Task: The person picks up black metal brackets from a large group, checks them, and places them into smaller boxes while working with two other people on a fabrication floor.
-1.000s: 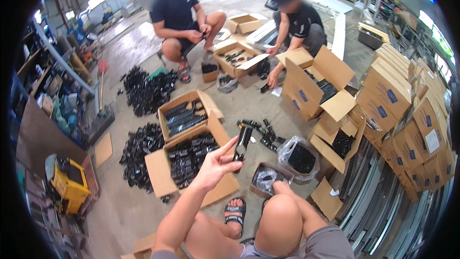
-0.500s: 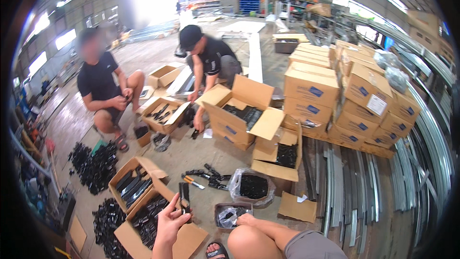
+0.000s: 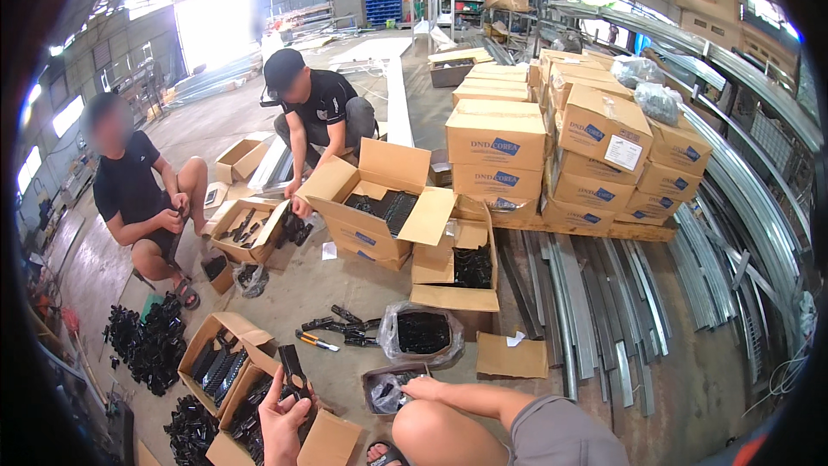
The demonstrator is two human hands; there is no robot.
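My left hand [image 3: 283,421] is closed round a flat, elongated black part [image 3: 294,369], which stands up from between the fingers, tilted slightly. Just below that hand is an open carton [image 3: 330,442] with black pieces [image 3: 251,411] inside. My right hand [image 3: 421,387] reaches into a small open box [image 3: 373,398] lined with a clear plastic bag [image 3: 388,395]; its fingertips are hidden there. Behind this box stands a larger clear bag [image 3: 457,338] full of small black pieces [image 3: 424,332].
Several black parts [image 3: 343,328] and an orange-handled cutter [image 3: 316,341] lie on the floor ahead. Black pieces are heaped [image 3: 148,336] at left. Two people [image 3: 129,177] [image 3: 323,108] crouch beyond open cartons [image 3: 360,246]. Stacked cartons [image 3: 496,142] and metal profiles [image 3: 595,293] are at right.
The view has swung to the right, so the scene sits further left. My left hand still holds the black part, now leaning more to the left. My right hand stays in the small box.
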